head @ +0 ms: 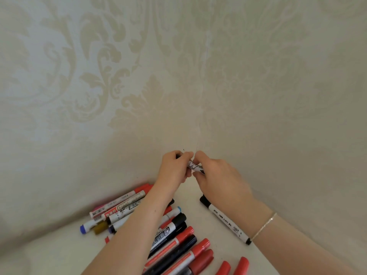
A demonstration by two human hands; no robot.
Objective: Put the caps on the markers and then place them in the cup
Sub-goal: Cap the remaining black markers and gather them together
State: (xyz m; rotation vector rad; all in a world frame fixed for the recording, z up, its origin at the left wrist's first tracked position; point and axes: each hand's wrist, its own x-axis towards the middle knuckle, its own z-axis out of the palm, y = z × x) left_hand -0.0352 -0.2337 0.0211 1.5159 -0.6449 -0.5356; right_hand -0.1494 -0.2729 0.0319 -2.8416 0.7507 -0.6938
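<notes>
Head view shows both hands raised together in front of the papered corner, above the far end of the table point(190, 197). Between them runs one white marker point(195, 166), its long axis slanting from the left hand point(174, 167) down toward the right hand point(216, 175), only a short printed stretch of barrel showing in the gap. Left fingers are curled round the upper end, where something dark peeks out, probably the cap; right fingers and thumb are curled round the lower barrel. Both hands hold tight on it, knuckles nearly touching, so the move ahead looks like a push along that axis to seat the cap. Whether the cap is fully on I cannot tell. Below the left forearm lies a pile of markers point(170, 235), red, black and blue; a single black-capped marker point(224, 220) lies apart under the right wrist. No cup is in sight, so its direction from the hands is unknown
</notes>
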